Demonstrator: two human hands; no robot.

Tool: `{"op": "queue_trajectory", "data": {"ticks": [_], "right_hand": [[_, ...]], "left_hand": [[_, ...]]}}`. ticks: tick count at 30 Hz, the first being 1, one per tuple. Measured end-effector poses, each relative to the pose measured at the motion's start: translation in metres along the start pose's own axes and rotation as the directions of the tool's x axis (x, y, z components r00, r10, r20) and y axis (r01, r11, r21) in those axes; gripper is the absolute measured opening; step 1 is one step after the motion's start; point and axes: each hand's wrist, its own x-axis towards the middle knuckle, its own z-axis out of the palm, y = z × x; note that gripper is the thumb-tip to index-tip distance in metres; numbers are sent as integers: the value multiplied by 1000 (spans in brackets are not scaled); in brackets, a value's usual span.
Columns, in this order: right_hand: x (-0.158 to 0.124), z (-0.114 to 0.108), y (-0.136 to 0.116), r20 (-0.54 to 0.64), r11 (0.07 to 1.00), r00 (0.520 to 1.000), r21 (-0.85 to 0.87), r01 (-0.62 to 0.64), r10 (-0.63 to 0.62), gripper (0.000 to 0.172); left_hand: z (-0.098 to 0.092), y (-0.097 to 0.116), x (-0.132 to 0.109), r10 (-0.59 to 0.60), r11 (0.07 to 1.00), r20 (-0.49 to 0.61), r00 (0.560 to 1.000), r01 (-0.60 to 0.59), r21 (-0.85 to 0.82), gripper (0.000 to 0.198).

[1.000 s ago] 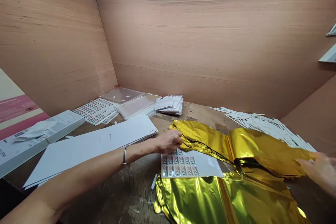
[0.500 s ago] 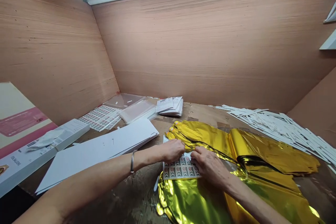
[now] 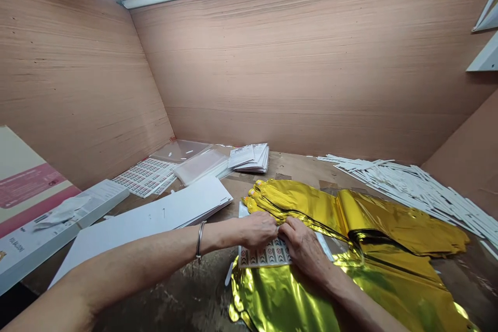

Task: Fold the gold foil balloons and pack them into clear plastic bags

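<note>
Left hand [image 3: 259, 229] and right hand [image 3: 302, 245] meet lower centre, both grips pinched on the top edge of the sticker sheet [image 3: 267, 256]. Gold foil [image 3: 307, 199] touches it on the worktop [image 3: 187, 285].

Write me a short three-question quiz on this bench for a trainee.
1. True or false: the left hand and right hand meet over the sticker sheet.
2. The foil beside the hands is: A silver, B gold, C red.
3. Fill in: the pile of white strips lies on the ___ side of the table.
Key: 1 true; 2 B; 3 right.
</note>
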Motion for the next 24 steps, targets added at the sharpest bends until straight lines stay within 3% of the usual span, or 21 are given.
{"op": "queue_trajectory", "data": {"ticks": [3,7,9,10,13,15,18,20,24], "right_hand": [[-1,1,0,-16,1000,1000,0,6,-6,18],[-1,2,0,-15,1000,1000,-2,-4,4,17],[1,2,0,-3,1000,1000,-7,-13,13,17],[1,3,0,5,1000,1000,-9,-21,21,18],[5,-1,-1,37,999,998,11,-41,40,20],[9,-7,-1,73,998,997,58,-39,35,19],[17,-21,3,100,992,994,111,-61,50,17],[25,-28,10,77,990,993,102,-97,89,19],[46,-31,32,-1,986,988,56,-155,156,20]], "left_hand": [[1,-16,-8,-163,953,-96,982,131,-275,9],[-5,-41,-25,-442,663,-120,889,234,-711,15],[-13,-53,-29,-536,568,-105,838,266,-779,18],[-18,-60,-30,-553,600,-142,821,273,-752,19],[-31,-79,-23,-445,834,-338,829,247,-493,16],[-36,-91,-14,-326,919,-390,861,192,-343,14],[-35,-102,-1,-189,962,-357,915,99,-255,14],[-30,-107,4,-32,996,-304,952,7,-86,10],[-21,-114,9,211,944,-160,964,-158,291,7]]}}
